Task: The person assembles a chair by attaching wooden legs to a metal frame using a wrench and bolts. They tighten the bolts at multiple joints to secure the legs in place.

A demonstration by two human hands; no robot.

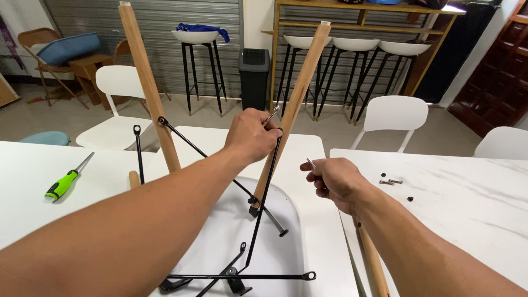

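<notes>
An upturned white chair seat (231,231) lies on the white table with two wooden legs pointing up, one on the left (147,82) and one on the right (294,102). Thin black metal brace rods (264,192) cross between them. My left hand (252,135) pinches a small metal tool or bolt against the top of a black rod at the right wooden leg. My right hand (333,181) hovers lower right, fingers closed on a small silver bolt. Another wooden leg (371,264) lies under my right forearm.
A green-handled screwdriver (66,181) lies on the left table. Loose screws and nuts (391,182) sit on the right table. White chairs (393,115), black-legged bar stools (201,60) and a dark bin (254,77) stand behind.
</notes>
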